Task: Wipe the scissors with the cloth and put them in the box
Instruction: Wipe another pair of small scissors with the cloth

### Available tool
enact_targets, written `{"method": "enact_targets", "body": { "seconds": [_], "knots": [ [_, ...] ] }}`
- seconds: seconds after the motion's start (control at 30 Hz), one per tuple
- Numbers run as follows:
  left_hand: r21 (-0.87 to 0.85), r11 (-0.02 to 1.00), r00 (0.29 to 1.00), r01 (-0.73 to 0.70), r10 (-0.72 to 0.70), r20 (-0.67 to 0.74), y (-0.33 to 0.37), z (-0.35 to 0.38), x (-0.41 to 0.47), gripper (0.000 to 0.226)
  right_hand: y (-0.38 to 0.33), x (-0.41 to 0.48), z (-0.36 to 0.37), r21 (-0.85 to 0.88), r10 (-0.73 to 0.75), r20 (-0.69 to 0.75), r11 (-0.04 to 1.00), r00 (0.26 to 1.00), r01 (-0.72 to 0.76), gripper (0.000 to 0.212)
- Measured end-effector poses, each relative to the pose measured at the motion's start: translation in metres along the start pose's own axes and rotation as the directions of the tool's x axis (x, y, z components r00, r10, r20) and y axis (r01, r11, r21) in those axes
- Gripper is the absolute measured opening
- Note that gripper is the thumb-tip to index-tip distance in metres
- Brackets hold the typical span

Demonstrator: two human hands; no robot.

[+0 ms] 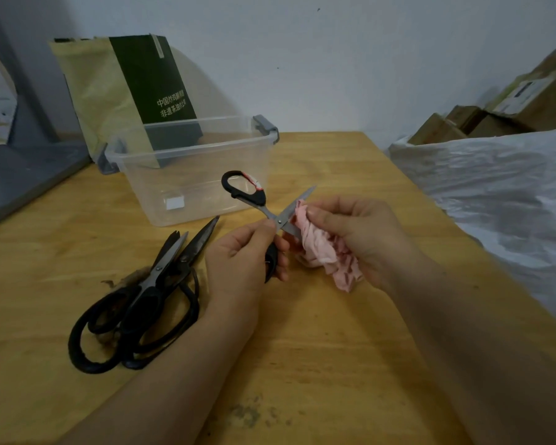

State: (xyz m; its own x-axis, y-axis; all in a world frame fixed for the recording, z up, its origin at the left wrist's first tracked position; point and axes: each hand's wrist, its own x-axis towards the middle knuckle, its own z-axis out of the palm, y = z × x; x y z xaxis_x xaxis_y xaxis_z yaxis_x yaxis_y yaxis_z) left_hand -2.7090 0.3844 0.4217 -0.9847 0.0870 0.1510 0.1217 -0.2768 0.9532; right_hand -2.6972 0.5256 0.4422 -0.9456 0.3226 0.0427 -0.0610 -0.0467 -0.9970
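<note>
Desk nearest; two more scissors wait at left. Left hand grips open scissors by lower handle; right hand pinches cloth against blade. Box behind, apparently empty. Wiping underway, boxing remains.

Light: dim, soft, even; cool grey cast on wall. Shadows: faint and diffuse on surface. Brightest area: white bag, right. Distortion: wide-angle stretching at edges. Focus: forearms and corners soft, centre moderately sharp.
</note>
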Motion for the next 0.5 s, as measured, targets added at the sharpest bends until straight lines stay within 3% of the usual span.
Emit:
{"method": "enact_targets", "body": {
  "seconds": [0.13,0.3,0.5],
  "knots": [
    [-0.011,1.0,1.0,-0.024,0.024,0.016,-0.001,0.0,0.0,0.018,0.002,-0.001,0.001,0.075,0.096,0.139,0.991,0.986,-0.107,0.041],
    [-0.016,0.999,0.998,-0.035,0.035,0.049,0.0,0.0,-0.002,0.022,0.0,-0.008,0.005,0.116,0.108,0.27,0.983,0.957,-0.143,0.031],
    [-0.009,1.0,0.999,-0.021,0.021,0.046,-0.001,0.002,-0.002,0.022,0.003,-0.007,0.014,0.101,0.058,0.248,0.991,0.967,-0.085,0.009]
  ]
}}
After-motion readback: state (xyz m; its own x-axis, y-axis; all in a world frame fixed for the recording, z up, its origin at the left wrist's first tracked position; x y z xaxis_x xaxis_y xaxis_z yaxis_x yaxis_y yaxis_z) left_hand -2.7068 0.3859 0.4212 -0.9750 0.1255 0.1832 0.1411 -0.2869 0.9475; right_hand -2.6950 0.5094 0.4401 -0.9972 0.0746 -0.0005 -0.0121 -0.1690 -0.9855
